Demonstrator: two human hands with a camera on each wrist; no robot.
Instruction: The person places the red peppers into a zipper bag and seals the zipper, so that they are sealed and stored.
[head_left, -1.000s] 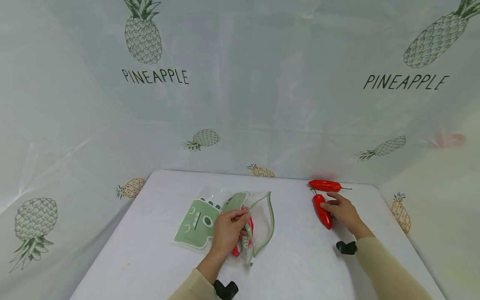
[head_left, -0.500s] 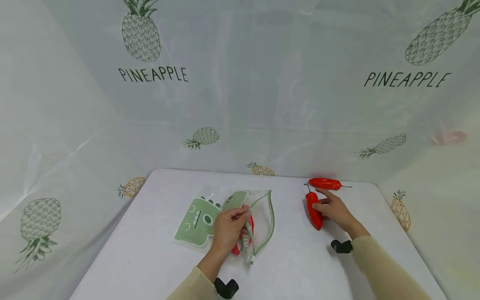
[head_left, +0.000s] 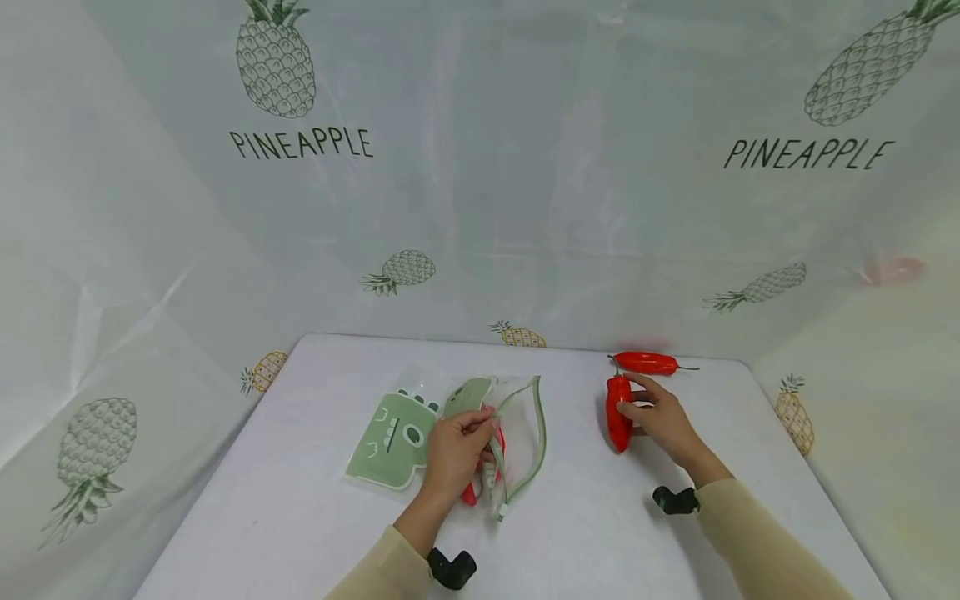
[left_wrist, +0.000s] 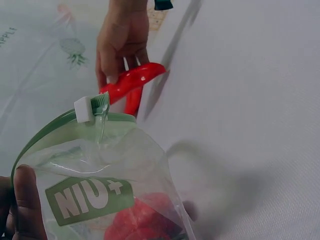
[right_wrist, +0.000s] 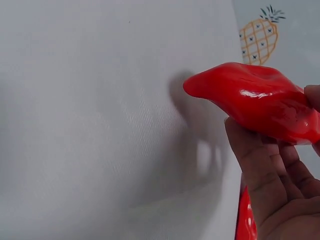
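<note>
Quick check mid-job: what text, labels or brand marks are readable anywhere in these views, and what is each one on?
"PINEAPPLE": printed on the translucent pineapple-patterned backdrop sheet, upper left, under a pineapple drawing.
"PINEAPPLE": same sheet, upper right.
"NIU+": white letters on a green label on the clear green-rimmed zip bag, held by the left hand.
The red peppers show no text.

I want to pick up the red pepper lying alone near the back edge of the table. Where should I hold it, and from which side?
Probably grip the far red pepper round its thick middle, coming from above with fingers across its width. It lies flat, lengthwise left to right, its thin stem pointing right. The right hand is nearest but already holds another pepper.
</note>
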